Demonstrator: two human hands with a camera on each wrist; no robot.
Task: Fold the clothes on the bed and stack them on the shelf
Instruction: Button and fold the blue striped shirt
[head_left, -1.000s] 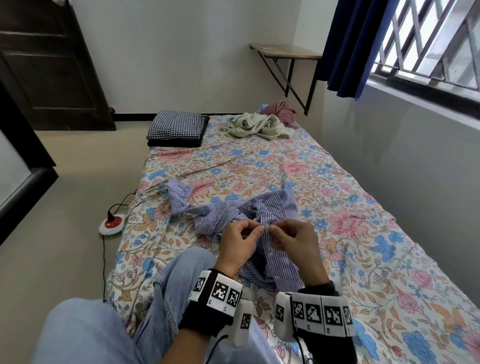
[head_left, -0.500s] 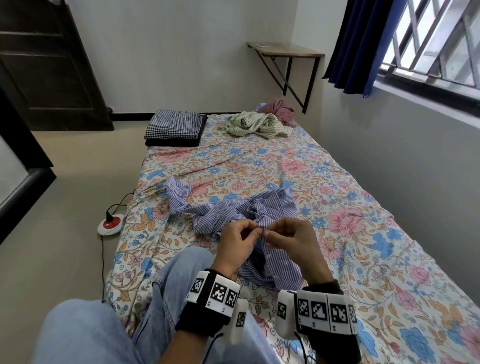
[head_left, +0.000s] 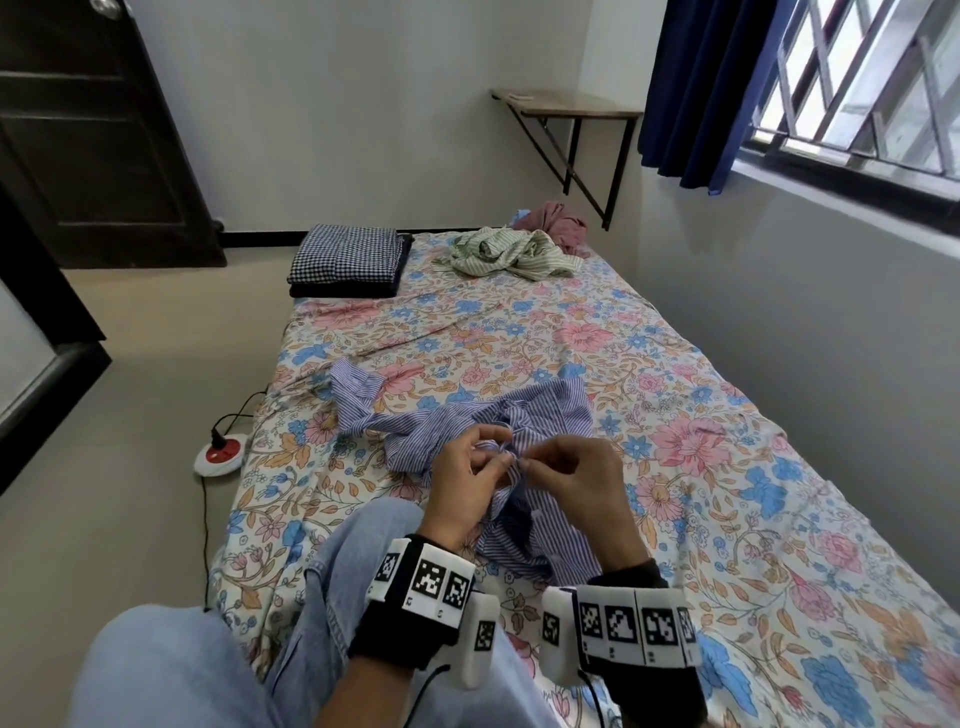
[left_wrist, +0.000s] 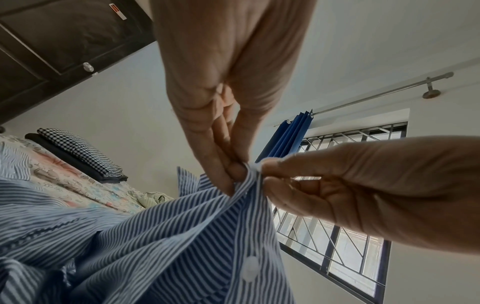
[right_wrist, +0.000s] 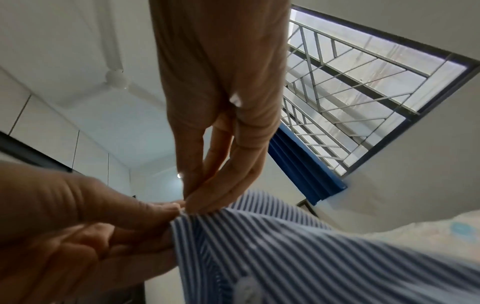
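Both hands, left hand (head_left: 465, 480) and right hand (head_left: 574, 480), pinched the striped shirt's (head_left: 540, 415) front edge between thumb and fingers (left_wrist: 221, 164) above the bed (head_left: 675, 364).

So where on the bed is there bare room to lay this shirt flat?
Bare sheet lies between the striped shirt and the green striped pile, and along the wall side right of the right hand. The far end is crowded, with the folded stack.

Head high—wrists close, upward
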